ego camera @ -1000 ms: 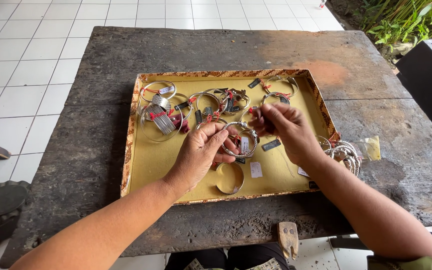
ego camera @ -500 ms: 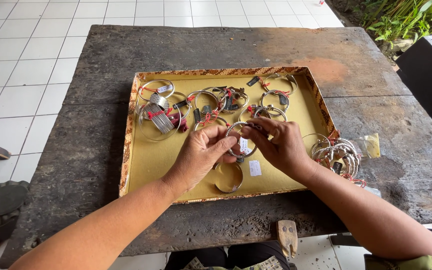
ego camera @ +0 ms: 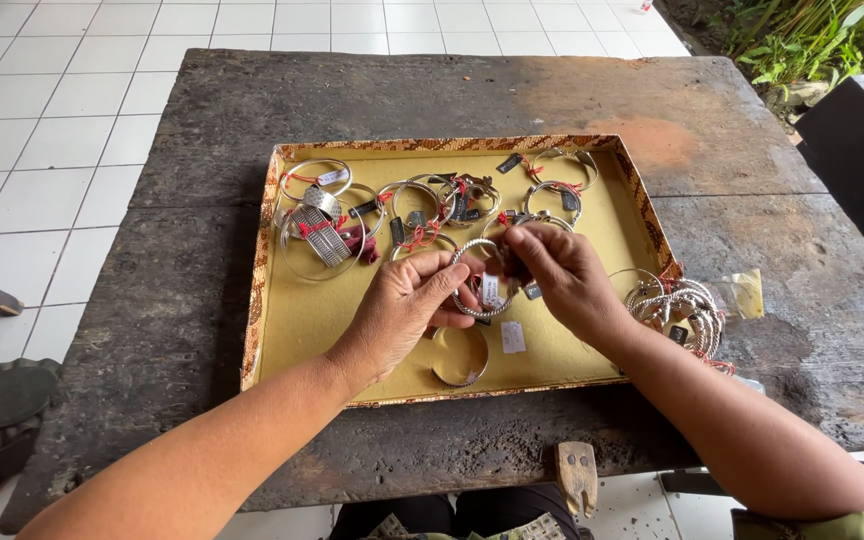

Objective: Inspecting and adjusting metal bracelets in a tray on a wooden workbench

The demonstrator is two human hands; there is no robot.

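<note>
A shallow yellow tray [ego camera: 302, 310] with a patterned rim lies on a dark wooden table [ego camera: 182, 240]. Several silver bangles [ego camera: 352, 215] with red ties and small tags lie along its far side. Over the tray's middle, my left hand [ego camera: 407, 305] and my right hand [ego camera: 562, 280] together hold a twisted silver bangle [ego camera: 474, 290] with a white tag. Both pinch its rim from opposite sides. An open cuff bangle [ego camera: 460, 360] and a white tag [ego camera: 513, 337] lie on the tray just below my hands.
A pile of silver bangles [ego camera: 680, 308] sits on the table right of the tray, beside a small clear bag [ego camera: 747, 292]. A wooden hammer head [ego camera: 578, 476] juts at the table's near edge. White floor tiles lie left, plants at the far right.
Both hands have drawn together over the tray's middle. The right hand came down from the far bangles and now pinches the twisted bangle that the left hand holds.
</note>
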